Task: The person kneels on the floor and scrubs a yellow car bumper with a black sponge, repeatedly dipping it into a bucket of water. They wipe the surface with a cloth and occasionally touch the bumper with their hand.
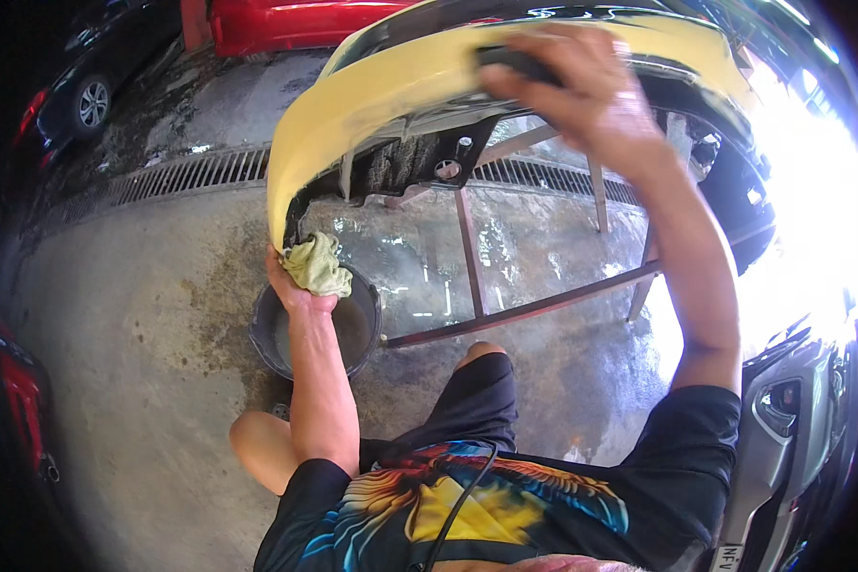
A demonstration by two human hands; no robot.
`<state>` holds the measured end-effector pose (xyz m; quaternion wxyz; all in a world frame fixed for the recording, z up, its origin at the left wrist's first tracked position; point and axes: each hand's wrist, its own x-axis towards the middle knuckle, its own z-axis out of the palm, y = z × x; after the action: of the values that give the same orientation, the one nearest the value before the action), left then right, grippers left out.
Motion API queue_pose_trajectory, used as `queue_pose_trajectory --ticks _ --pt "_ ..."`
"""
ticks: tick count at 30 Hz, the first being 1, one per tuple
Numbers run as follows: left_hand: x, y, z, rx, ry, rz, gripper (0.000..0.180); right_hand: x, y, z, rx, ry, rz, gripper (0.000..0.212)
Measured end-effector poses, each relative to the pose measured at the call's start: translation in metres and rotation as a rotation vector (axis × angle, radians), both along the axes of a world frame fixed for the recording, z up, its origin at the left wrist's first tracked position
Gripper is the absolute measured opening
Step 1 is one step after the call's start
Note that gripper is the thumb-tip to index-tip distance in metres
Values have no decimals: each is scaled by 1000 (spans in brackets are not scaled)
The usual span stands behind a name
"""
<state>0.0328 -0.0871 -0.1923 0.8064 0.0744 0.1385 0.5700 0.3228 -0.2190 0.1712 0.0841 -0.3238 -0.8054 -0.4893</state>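
Observation:
A car bumper [353,107] with a dull yellow outer face curves across the upper middle, its black underside toward me. My right hand [582,86], slightly blurred, is closed round a black sanding block [517,65], which rests against the yellow face. At the bumper's near left end, my left hand [300,294] is closed on a crumpled pale green cloth [316,265]. Its fingertips lie by the bumper's edge and are partly hidden. Below that hand stands a dark bucket [375,319], partly covered by my forearm.
A reddish-brown metal stand [524,310] is under the bumper. A floor grate [195,174] runs behind it across wet, stained concrete. A red car [286,27] and a black car [91,91] stand at the back. Close on my right is a grey car [782,448].

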Motion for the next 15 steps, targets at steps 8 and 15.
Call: queue_pose_trajectory --ticks 8,15 --pt "10 14 -14 -60 -78 93 67 -29 45 -51 -157 86 56 64" --pt "0 10 -9 52 -50 -97 72 -50 39 -36 -137 -14 49 57"
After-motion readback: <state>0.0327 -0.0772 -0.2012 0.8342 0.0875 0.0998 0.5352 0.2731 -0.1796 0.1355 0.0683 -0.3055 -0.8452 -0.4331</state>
